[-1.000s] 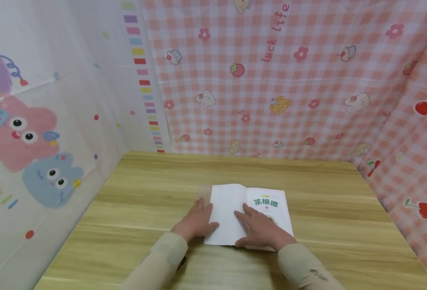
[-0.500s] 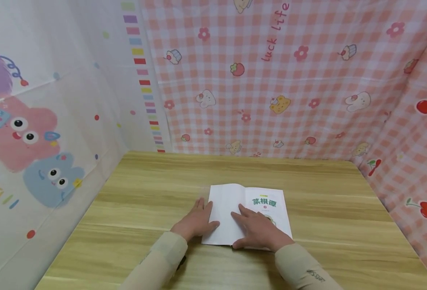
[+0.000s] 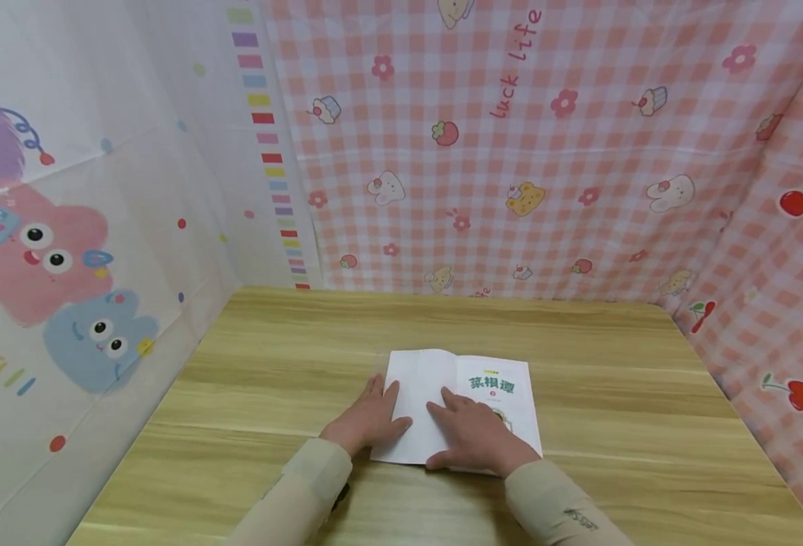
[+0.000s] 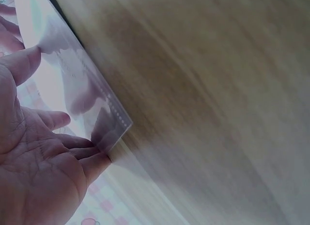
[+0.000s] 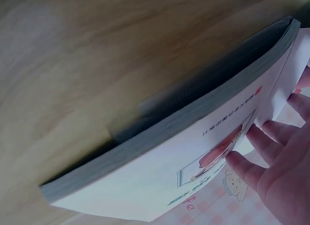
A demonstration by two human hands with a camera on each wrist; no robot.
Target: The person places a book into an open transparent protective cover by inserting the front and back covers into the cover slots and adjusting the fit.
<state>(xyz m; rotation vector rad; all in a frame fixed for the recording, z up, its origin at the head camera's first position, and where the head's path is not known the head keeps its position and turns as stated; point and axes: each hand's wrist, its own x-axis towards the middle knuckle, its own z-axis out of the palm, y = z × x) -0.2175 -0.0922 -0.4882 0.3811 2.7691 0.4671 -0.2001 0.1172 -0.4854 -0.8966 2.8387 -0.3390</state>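
An opened book (image 3: 420,373) lies on the table, its left page blank white. Its right page (image 3: 520,398) bears green characters and a picture partly covered by a hand. My left hand (image 3: 367,418) lies at the book's left edge, fingers extended and thumb over the blank page. Across the lower middle, my right hand (image 3: 478,435) rests on the pages with its fingers spread. The left wrist view shows a glossy clear-edged cover (image 4: 80,70) near the left fingers. In the right wrist view, the thick block of pages (image 5: 184,113) sits under the title page, beside the right fingers (image 5: 261,142).
The wooden table (image 3: 292,341) extends on every side of the book. Behind it hangs a pink checked cloth (image 3: 476,174). A white cloth with cartoon figures (image 3: 189,152) borders the left, and a cherry-printed cloth (image 3: 776,326) the right.
The book has slid slightly to the left under my right hand, which moved left with it. My left hand has stayed almost in place, so its thumb overlaps the page more.
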